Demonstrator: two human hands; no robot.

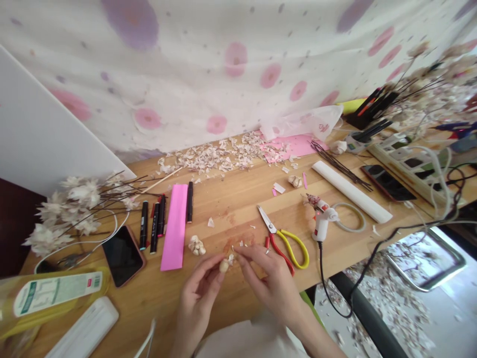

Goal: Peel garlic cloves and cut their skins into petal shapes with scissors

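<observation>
Near the table's front edge, my left hand [203, 283] pinches a small beige garlic clove [224, 265] between thumb and fingers. Just to its right, my right hand [270, 276], with a ring on one finger, has thumb and forefinger closed near a whitish scrap of peel [230, 259]. Whether that scrap is gripped cannot be made out. A garlic bulb [197, 245] lies beyond my left hand, and another bulb [295, 181] sits farther back. Scissors [278, 231] with red and yellow handles rest open beyond my right hand.
A white glue gun [321, 219] stands right, its cord hanging over the edge. Garlic skins [223, 156] are heaped at the back. Pink paper [174, 226], markers [143, 226], a phone [122, 256] and a yellow bottle [55, 298] lie left. Dried-looking flowers [76, 204] lie beyond.
</observation>
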